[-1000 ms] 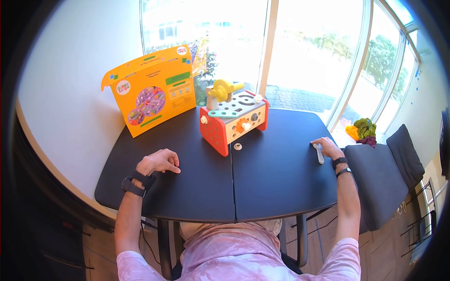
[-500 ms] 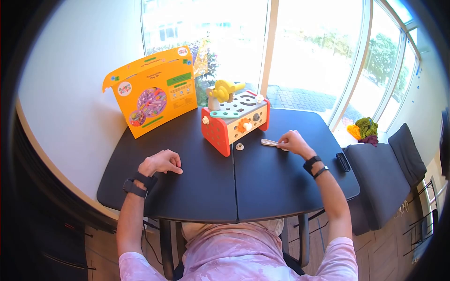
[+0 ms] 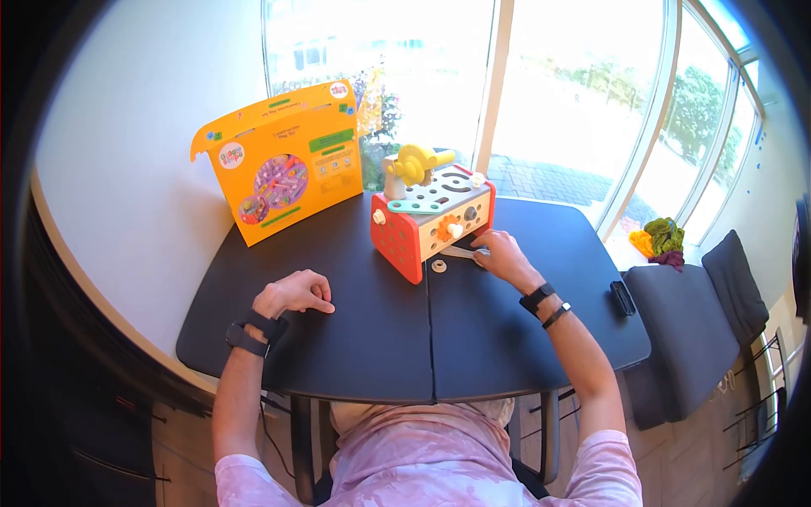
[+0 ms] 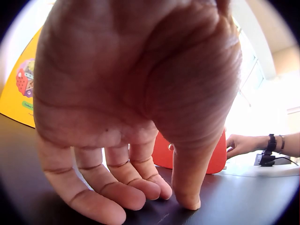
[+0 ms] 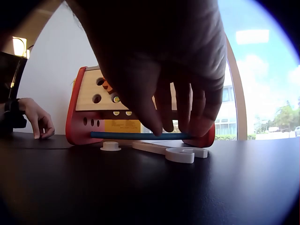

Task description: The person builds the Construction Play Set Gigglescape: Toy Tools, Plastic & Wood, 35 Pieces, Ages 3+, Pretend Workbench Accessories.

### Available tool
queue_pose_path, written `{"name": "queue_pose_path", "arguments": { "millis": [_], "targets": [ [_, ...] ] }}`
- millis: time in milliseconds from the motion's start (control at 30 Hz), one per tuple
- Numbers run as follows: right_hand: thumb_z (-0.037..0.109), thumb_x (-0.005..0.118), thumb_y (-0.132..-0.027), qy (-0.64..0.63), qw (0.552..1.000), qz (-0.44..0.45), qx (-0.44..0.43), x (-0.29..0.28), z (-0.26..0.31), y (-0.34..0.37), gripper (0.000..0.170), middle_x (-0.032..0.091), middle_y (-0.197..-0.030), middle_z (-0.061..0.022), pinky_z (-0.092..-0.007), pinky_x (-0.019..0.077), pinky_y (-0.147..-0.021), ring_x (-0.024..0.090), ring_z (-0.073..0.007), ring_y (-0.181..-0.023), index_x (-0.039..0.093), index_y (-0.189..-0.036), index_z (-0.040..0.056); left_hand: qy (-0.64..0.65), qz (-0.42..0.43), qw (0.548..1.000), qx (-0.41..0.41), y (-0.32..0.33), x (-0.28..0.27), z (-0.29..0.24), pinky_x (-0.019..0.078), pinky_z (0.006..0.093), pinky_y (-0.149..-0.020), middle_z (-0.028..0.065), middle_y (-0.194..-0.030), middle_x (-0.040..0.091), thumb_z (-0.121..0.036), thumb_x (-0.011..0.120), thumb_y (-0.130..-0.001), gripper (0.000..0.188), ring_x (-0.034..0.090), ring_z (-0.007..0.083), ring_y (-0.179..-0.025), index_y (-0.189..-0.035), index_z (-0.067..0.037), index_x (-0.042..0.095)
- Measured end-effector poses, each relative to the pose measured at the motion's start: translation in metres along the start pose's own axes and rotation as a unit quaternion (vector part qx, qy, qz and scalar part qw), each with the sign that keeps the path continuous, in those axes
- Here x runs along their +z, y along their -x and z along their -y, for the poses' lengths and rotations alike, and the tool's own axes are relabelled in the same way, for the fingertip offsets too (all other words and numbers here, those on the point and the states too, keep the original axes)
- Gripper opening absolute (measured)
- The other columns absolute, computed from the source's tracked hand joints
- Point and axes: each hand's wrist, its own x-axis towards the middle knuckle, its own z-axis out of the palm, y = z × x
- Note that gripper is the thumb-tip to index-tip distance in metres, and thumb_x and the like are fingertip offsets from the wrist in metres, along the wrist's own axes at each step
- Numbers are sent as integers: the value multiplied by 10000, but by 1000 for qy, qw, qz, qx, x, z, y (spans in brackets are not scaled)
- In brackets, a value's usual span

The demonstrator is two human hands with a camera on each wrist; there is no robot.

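A light-coloured toy wrench lies flat on the black table, just in front of the toy workbench. In the right wrist view my right hand hangs over the wrench, its fingertips pointing down just above it and not wrapped around it. Left of the wrench is a small white nut. The workbench has red ends, an orange gear on its front and a teal perforated strip on top. My left hand rests on the table, fingers loosely bent, holding nothing.
A yellow cardboard box stands at the back left, near the wall. A black case sits by the table's right edge. Beyond that edge are a grey padded seat and coloured cloths. A yellow toy part tops the workbench.
My right hand has carried the wrench from the table's right side leftward to the workbench, and its fingers now stand off it. The black case has come into view. The left hand stays put.
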Motion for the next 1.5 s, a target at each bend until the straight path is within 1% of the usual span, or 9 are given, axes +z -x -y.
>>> {"name": "queue_pose_path", "arguments": {
  "millis": [233,333,433,567,667,833,933,1067,1500],
  "targets": [
    [49,598,-922,11,996,82,-38,13,-7,15,328,769,-1234,-208,-506,574,-1053,710,-431,-1188,769,-1197,-6,6,2,1000,-7,-2,0,3,588,291,-682,11,-911,696,-316,922,-908,315,672,129,-835,-1042,-68,780],
    [51,587,-928,-3,995,71,-65,20,-2,10,348,737,-1322,-213,-510,565,-1068,693,-432,-1223,731,-1235,-24,5,0,1000,-8,-1,1,3,586,290,-682,8,-909,695,-318,921,-909,315,670,127,-837,-1046,-72,780],
    [67,617,-955,-9,991,133,-21,16,6,2,451,682,-1471,-211,-479,537,-1137,656,-424,-1314,682,-1391,-31,4,1,1000,-6,-1,1,2,584,290,-682,6,-906,695,-320,920,-912,315,669,125,-839,-1047,-73,779],
    [73,620,-955,-12,992,117,-38,19,6,0,467,680,-1469,-224,-480,537,-1137,656,-426,-1313,672,-1408,-26,0,2,1000,-12,-1,1,3,591,304,-698,29,-986,740,-335,920,-894,340,695,148,-876,-1056,-69,785],
    [66,633,-946,-15,991,127,-34,22,5,-4,483,678,-1469,-230,-479,535,-1140,656,-425,-1315,670,-1420,-19,5,4,1000,-8,-1,1,4,583,293,-685,5,-904,694,-326,918,-918,313,666,126,-835,-1038,-74,777],
    [44,645,-932,-17,992,115,-45,25,2,-5,528,683,-1459,-230,-472,534,-1143,660,-418,-1314,653,-1458,-3,-1,4,1000,-12,-2,1,3,582,291,-683,5,-905,695,-330,918,-920,315,666,127,-833,-1040,-75,778],
    [45,638,-917,-39,993,108,-30,23,4,-3,471,697,-1425,-237,-484,549,-1121,674,-423,-1291,692,-1380,-25,0,4,1000,-13,-3,1,5,582,290,-681,6,-904,695,-328,918,-921,314,666,127,-830,-1041,-74,778],
    [31,645,-929,-24,991,127,-33,20,3,-4,559,695,-1440,-226,-465,539,-1137,667,-412,-1302,635,-1487,16,-1,7,1000,-15,-5,1,7,590,301,-695,31,-979,740,-344,922,-890,349,696,153,-872,-1055,-70,784],
    [11,651,-921,-51,988,145,-13,10,5,-2,583,734,-1358,-234,-466,563,-1094,699,-416,-1250,630,-1503,42,1,3,1000,-10,-3,2,6,581,290,-681,5,-909,699,-334,920,-920,322,665,123,-829,-1044,-73,779]
  ]
}}
